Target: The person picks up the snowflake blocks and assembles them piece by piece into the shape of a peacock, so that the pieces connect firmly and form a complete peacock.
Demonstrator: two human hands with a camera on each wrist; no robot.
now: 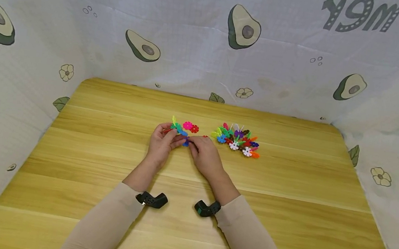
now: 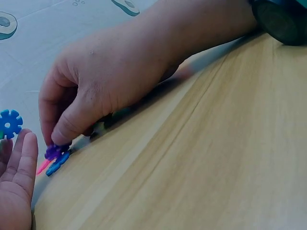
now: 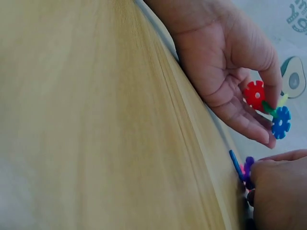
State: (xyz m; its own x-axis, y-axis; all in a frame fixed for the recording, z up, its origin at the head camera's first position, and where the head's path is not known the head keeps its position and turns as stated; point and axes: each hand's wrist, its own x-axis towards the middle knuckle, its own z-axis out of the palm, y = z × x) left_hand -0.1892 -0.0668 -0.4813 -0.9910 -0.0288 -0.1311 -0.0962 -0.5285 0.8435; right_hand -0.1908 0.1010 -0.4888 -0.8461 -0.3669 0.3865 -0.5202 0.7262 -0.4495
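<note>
My left hand (image 1: 160, 146) holds a small chain of notched plastic snowflake discs between thumb and fingers. In the right wrist view its red disc (image 3: 254, 95) lies against the fingers, and the blue disc (image 3: 281, 122) sticks out past the thumb tip, with green and yellow ones between. Just to the right, my right hand (image 1: 207, 156) pinches a purple snowflake disc (image 2: 56, 151) in thumb and fingertips, low over the table. A darker blue disc (image 2: 58, 164) stands on edge against the purple one, and a bit of pink shows beside them.
A pink disc (image 1: 188, 125) and a red disc (image 1: 194, 129) lie just beyond the hands on the wooden table (image 1: 101, 212). Right of them sits a heap of several joined, many-coloured discs (image 1: 234, 145). An avocado-print cloth (image 1: 192, 58) hangs behind and at the sides.
</note>
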